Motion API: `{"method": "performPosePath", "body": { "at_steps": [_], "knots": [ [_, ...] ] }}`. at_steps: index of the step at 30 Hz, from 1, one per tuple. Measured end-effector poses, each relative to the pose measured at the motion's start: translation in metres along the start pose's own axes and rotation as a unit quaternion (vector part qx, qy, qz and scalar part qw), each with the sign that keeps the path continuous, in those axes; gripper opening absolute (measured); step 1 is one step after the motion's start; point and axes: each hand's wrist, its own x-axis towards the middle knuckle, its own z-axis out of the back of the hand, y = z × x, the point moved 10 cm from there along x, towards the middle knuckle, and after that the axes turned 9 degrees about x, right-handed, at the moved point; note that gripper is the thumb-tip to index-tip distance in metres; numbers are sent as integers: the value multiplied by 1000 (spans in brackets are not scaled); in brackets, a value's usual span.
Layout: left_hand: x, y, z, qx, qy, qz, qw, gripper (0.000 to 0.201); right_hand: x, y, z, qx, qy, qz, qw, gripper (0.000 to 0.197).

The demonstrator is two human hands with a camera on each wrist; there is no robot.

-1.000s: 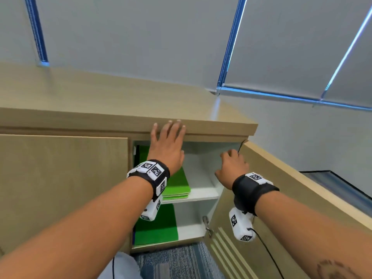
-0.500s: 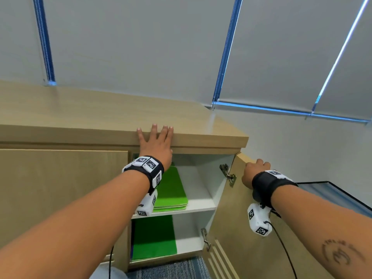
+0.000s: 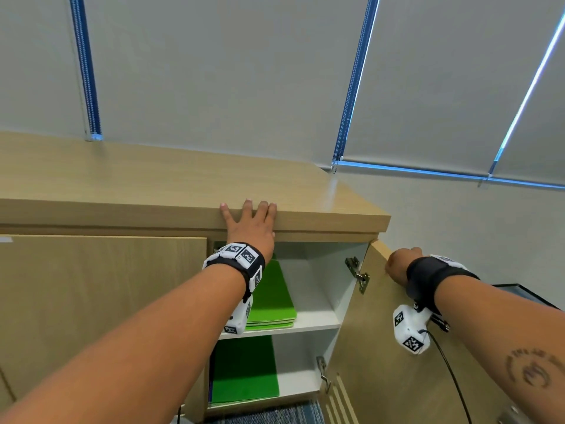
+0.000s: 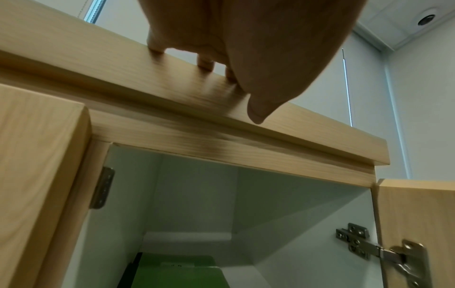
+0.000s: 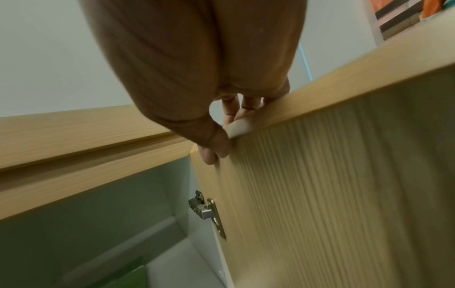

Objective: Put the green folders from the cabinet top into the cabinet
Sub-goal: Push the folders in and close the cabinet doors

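Green folders (image 3: 270, 296) lie stacked on the cabinet's upper white shelf, and another green folder (image 3: 244, 370) lies on the lower shelf. The wooden cabinet top (image 3: 153, 185) carries no folder in view. My left hand (image 3: 249, 221) rests on the top's front edge, fingers straight over the lip (image 4: 204, 62). My right hand (image 3: 399, 266) grips the top edge of the open right door (image 3: 397, 362), fingers curled over it and thumb on its near face (image 5: 216, 148). The upper stack's near end (image 4: 177, 272) shows below the left wrist.
The left cabinet door (image 3: 101, 301) is closed. Metal hinges (image 3: 357, 273) join the open door to the white interior wall. Grey roller blinds (image 3: 214, 71) hang behind the cabinet. Blue-grey carpet (image 3: 269, 414) lies below, and a dark-framed surface (image 3: 513, 290) sits at the right.
My right hand has swung the door further open to the right. My left hand slid up onto the cabinet top's edge. The view has tilted upward.
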Motion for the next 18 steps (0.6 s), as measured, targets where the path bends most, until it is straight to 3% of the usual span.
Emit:
{"method": "performPosePath", "body": {
  "at_steps": [2, 3, 6, 8, 12, 14, 16, 18],
  "knots": [
    [0, 0, -1, 1, -1, 2, 1000, 65, 31, 4, -15, -20, 12, 2, 1000, 35],
    [-1, 0, -1, 3, -1, 2, 1000, 66, 12, 9, -13, -48, 25, 4, 999, 34],
    [-2, 0, -2, 9, 2, -1, 1000, 69, -117, 46, 23, -74, 12, 69, 995, 33],
    [-3, 0, -1, 9, 10, -3, 1000, 72, -160, 68, 27, -76, 37, 117, 990, 35],
    [-5, 0, 1, 18, 30, -14, 999, 76, -174, 97, 28, 17, 51, 156, 986, 41],
    [-6, 1, 1, 18, 50, -22, 998, 79, -180, 113, 36, 49, 46, 193, 979, 27],
    [-7, 0, 0, 15, 72, -29, 997, 83, -189, 127, 38, 6, 64, 215, 974, 5],
    [-8, 0, -1, 8, 89, -30, 996, 86, -196, 138, 39, -69, 82, 220, 970, 13]
  ]
}}
